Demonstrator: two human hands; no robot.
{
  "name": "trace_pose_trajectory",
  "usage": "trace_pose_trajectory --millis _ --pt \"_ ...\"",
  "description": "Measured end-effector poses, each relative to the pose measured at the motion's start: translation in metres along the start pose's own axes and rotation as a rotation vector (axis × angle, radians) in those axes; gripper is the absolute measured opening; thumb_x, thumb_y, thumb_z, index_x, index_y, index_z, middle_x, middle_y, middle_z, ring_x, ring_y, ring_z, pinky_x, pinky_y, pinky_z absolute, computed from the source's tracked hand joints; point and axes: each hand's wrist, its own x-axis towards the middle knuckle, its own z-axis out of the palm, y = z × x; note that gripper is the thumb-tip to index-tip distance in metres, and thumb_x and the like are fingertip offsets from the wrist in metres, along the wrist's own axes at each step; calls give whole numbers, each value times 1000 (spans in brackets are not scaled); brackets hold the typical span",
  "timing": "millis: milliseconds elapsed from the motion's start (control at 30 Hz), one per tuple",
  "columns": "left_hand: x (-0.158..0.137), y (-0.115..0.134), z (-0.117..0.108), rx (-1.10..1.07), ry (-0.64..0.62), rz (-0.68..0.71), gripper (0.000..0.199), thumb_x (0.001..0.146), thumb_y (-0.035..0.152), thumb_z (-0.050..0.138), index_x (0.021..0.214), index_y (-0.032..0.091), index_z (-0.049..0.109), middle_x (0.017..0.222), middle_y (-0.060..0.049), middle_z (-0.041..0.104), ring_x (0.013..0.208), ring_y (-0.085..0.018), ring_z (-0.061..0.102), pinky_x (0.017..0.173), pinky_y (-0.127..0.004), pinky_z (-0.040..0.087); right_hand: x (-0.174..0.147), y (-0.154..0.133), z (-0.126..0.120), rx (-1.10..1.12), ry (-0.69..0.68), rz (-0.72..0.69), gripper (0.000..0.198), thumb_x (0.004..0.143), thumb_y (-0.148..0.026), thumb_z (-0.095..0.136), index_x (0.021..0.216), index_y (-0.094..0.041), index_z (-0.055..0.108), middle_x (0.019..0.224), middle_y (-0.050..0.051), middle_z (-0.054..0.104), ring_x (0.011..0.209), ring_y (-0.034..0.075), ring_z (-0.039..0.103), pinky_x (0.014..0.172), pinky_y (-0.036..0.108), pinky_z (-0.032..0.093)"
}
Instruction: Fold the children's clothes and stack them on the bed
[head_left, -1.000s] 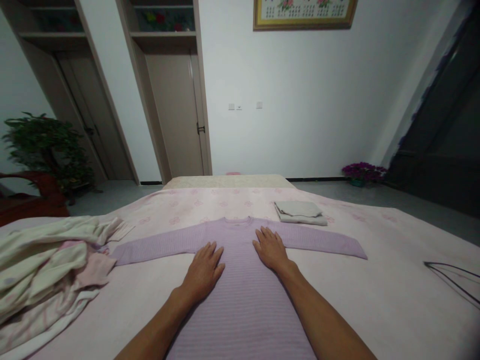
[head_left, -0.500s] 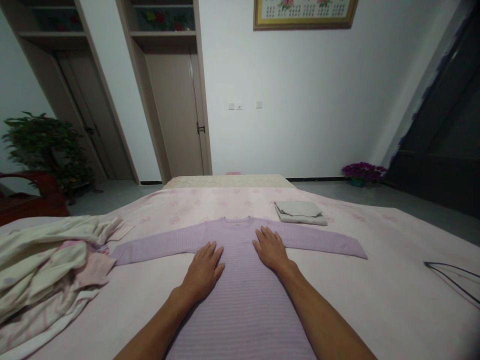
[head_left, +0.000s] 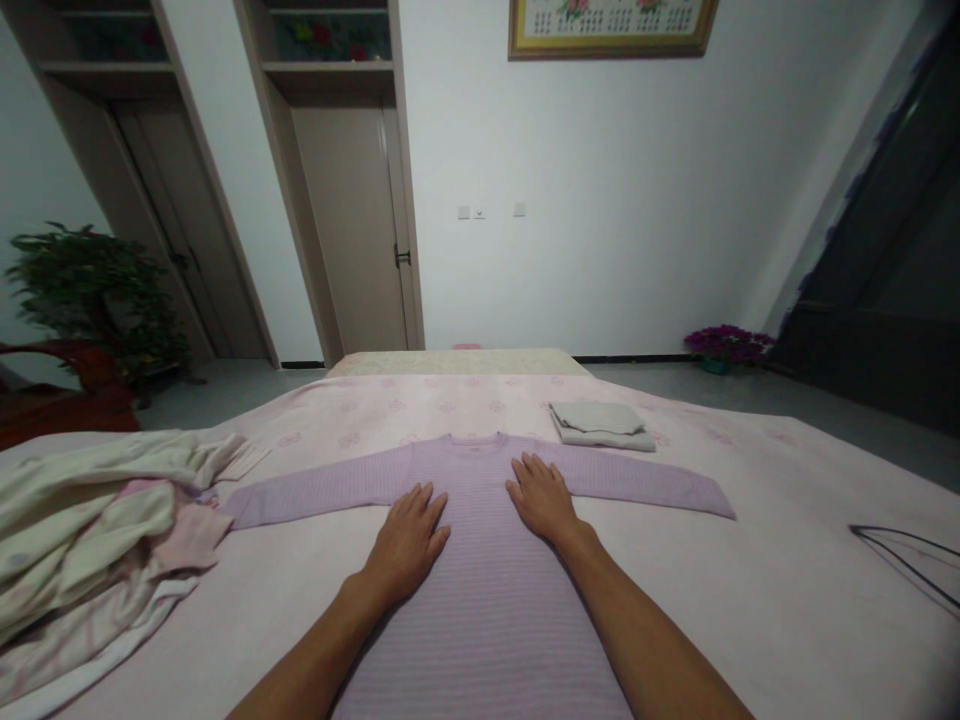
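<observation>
A lilac striped long-sleeved shirt [head_left: 487, 580] lies flat with both sleeves stretched out sideways and its collar pointing away from me. My left hand [head_left: 411, 535] rests palm down at the shirt's left side, below the armpit, fingers outstretched. On the right side of the chest, just below the shoulder, my right hand [head_left: 544, 495] lies flat with its fingers slightly spread. Neither hand grasps the fabric. The shirt's lower hem runs out of view at the bottom.
Pink flowered cloth [head_left: 750, 580] covers the surface under the shirt. A heap of crumpled clothes [head_left: 90, 550] touches the left cuff area. Folded grey garments [head_left: 602, 425] sit behind the right sleeve. A thin black cord or wire [head_left: 900, 560] lies at the right edge.
</observation>
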Motion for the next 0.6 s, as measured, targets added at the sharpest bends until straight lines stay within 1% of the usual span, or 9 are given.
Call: trace_pose_trajectory --millis 400,600 --pt "0 -3 6 10 45 23 55 100 47 41 147 20 48 157 -13 39 146 -30 34 119 -49 28 -1 -1 -3 -13 -16 7 57 101 -45 33 151 -17 41 160 13 32 148 28 25 120 48 11" --pt "-1 -1 2 18 37 10 53 100 45 43 146 19 49 156 -14 41 146 -30 35 119 -48 28 -1 -1 -3 -5 -15 9 57 101 -44 33 150 -17 41 160 13 32 149 28 24 120 48 10"
